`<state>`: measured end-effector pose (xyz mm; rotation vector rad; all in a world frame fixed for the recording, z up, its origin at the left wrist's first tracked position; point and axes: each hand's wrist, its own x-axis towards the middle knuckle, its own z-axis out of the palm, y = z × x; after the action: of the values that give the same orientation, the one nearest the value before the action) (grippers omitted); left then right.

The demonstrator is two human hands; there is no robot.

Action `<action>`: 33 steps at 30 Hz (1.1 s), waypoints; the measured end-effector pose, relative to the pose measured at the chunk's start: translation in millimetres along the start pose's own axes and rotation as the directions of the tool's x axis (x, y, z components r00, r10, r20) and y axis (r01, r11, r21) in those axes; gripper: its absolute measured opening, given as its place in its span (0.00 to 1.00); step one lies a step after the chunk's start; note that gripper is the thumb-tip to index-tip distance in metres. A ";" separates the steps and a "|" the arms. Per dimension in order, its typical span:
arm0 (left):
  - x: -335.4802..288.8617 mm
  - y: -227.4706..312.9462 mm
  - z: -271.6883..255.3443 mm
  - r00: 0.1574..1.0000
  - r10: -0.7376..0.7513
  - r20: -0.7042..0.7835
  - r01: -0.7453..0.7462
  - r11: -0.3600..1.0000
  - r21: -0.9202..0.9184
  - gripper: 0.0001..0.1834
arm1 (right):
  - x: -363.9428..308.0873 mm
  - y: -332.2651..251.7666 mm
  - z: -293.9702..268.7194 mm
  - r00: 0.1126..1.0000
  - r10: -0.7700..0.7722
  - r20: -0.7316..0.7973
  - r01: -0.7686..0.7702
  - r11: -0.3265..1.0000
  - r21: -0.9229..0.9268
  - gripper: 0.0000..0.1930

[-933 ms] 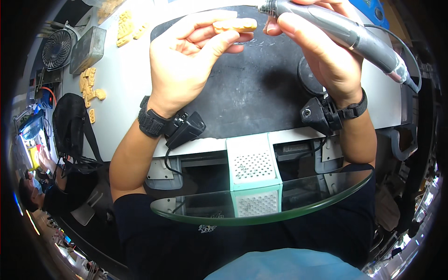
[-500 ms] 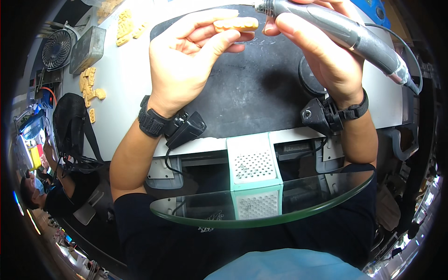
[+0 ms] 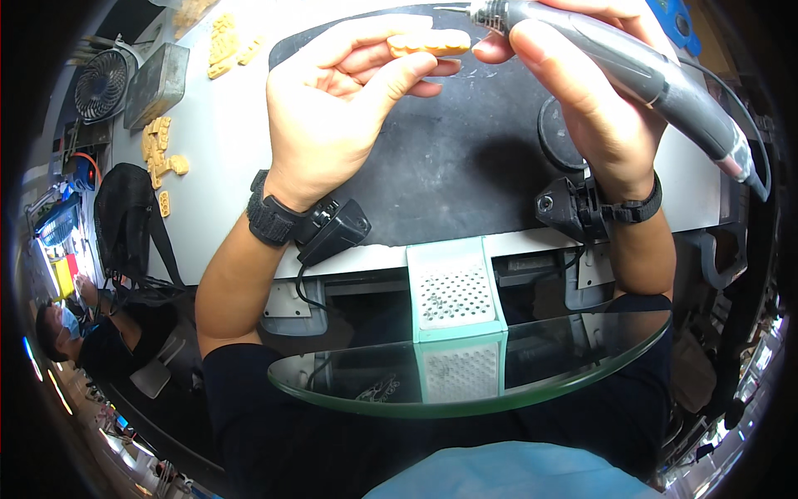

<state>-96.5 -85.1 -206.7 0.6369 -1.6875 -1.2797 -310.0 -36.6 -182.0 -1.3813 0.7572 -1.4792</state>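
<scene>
My left hand (image 3: 320, 116) pinches a small tan piece (image 3: 432, 42) with a scalloped edge between thumb and fingers, above the far part of a black mat. In my right hand (image 3: 594, 112) lies a thick grey rotary handpiece (image 3: 619, 71), slanting down to the right, its cord trailing from the rear end. A thin bit (image 3: 451, 8) sticks out of its front, just beyond the tan piece, with a small gap showing. Some of the right fingers are hidden behind the handpiece. Both wrists wear black strapped devices.
More tan pieces (image 3: 155, 150) lie on the white table at left, near a grey metal box (image 3: 158, 87) and a small fan (image 3: 101, 86). A round black object (image 3: 559, 137) rests by my right wrist. Nearest me are a perforated tray (image 3: 455, 291) and a glass pane (image 3: 474, 407).
My right hand and the handpiece have shifted right, and the handpiece's rear end sits lower. The tan piece has moved slightly right in my left hand. A co-worker at left has moved a little.
</scene>
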 end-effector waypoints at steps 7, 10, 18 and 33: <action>-0.6 7.2 3.5 1.000 -0.002 0.029 0.005 0.996 -0.087 0.13 | 4.2 0.4 11.9 0.996 0.046 -0.075 -0.021 0.952 0.305 0.14; 0.8 7.9 4.2 0.999 0.011 0.043 -0.008 0.998 -0.068 0.13 | 6.2 20.2 -6.5 0.984 -0.177 -0.004 0.177 0.984 0.015 0.13; -1.4 6.2 4.5 0.998 -0.040 -0.043 0.040 0.999 0.013 0.15 | 4.3 3.2 -4.7 0.999 -0.026 -0.047 0.022 0.996 -0.091 0.09; 0.0 6.1 4.6 1.000 0.001 0.021 0.001 0.995 -0.103 0.15 | -0.9 12.4 -0.1 0.988 -0.153 0.023 0.151 0.987 0.061 0.13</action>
<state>-99.8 -80.9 -201.3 0.5640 -1.6268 -1.3683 -307.5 -40.2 -193.5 -1.4378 0.5962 -1.5841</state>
